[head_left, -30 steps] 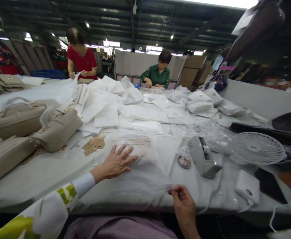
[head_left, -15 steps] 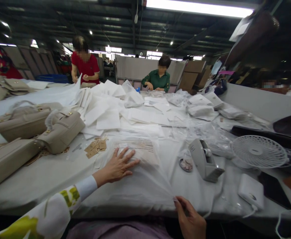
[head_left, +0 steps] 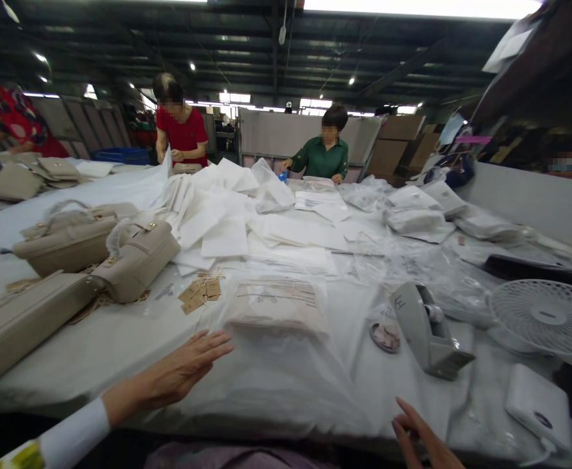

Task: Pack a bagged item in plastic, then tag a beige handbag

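bagged pouch [head_left: 277, 305] lies beyond both hands: left hand [head_left: 181, 371] and right hand [head_left: 420, 436] released, empty.

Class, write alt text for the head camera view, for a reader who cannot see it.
Two bare hands hover open above a clear plastic bag with a beige item inside, on a white worktable: the left hand beside it, the right hand at its near edge. Beige handbags stand to the left, a tape dispenser and a small fan to the right; two people work opposite.

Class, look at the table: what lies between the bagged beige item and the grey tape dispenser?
In the head view, a small round dish sits between the bagged beige item and the tape dispenser, on clear plastic sheeting.
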{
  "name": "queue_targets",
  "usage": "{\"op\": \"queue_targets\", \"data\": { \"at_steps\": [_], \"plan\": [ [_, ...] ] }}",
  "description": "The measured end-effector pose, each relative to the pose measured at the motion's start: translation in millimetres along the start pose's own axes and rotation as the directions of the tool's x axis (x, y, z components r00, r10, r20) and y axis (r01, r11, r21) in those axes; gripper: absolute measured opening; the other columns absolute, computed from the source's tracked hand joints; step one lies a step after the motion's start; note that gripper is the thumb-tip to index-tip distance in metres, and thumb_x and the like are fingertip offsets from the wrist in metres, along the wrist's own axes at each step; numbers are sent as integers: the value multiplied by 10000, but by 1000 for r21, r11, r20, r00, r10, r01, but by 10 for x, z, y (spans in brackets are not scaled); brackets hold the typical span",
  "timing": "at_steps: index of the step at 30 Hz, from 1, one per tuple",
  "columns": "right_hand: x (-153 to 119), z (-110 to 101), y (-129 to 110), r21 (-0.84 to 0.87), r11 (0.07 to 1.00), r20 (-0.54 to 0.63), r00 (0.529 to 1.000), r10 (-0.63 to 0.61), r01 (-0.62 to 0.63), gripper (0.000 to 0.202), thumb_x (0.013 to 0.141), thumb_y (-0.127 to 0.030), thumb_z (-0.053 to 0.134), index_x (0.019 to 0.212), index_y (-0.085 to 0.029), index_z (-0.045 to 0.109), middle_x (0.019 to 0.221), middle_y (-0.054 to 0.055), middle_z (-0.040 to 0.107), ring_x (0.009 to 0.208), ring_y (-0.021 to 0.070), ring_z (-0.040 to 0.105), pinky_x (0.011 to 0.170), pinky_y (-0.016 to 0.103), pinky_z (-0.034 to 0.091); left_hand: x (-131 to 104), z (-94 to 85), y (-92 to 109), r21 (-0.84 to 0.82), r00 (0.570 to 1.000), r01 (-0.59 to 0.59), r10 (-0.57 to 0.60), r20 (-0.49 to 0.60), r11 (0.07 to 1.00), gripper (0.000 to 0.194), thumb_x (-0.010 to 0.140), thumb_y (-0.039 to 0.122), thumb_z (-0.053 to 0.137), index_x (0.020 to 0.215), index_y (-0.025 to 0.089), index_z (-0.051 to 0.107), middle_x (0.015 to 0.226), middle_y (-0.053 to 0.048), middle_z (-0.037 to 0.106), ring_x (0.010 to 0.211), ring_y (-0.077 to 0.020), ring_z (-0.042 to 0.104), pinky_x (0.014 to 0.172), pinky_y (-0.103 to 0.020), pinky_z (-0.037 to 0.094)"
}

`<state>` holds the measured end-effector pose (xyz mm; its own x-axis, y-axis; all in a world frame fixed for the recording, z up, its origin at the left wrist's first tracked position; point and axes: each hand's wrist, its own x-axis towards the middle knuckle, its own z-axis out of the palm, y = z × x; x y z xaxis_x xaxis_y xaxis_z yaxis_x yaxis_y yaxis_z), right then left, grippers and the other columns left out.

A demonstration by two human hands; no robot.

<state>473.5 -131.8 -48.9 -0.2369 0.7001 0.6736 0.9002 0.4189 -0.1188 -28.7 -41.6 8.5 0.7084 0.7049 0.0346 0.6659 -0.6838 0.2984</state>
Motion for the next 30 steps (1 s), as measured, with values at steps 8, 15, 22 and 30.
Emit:
{"op": "queue_targets", "data": {
  "at_steps": [8,15,22,30],
  "plan": [
    [1095,154,342,18,858,306,814,-493,513,625,829,-223,675,1408,-251,442,1409,96,539,1311,255,487,1123,467,348,-223,-64,-418,288,996,-84,78,32,954,986,651,96,679,1493,327,220,1594,-95,164,1457,-348,146,1159,-633,141],
    [1687,418,-213,568,730,409,640,-651,380,444,876,-33,493,1220,-282,621,1223,9,686,1180,141,601,1137,383,352,211,358,-342,19,948,-301,302,-104,953,517,830,-8,435,1267,256,515,1303,-70,625,1297,-199,495,1196,-508,179],
    [1346,477,-9,570,752,544,838,-45,-330,220,864,-367,572,926,-253,749,895,21,770,837,211,736,1037,431,470,18,429,-175,-473,923,-4,-179,-342,881,167,920,250,494,1057,273,586,1009,-3,728,966,-183,693,1155,-445,335],
    [1436,393,-166,596,694,564,826,-2,-405,296,888,-433,531,812,-271,767,747,22,762,701,210,724,926,437,553,69,282,-168,-587,837,-1,-321,-444,810,224,895,385,561,908,250,739,851,-59,755,795,-234,718,832,-371,585]
  ]
}}
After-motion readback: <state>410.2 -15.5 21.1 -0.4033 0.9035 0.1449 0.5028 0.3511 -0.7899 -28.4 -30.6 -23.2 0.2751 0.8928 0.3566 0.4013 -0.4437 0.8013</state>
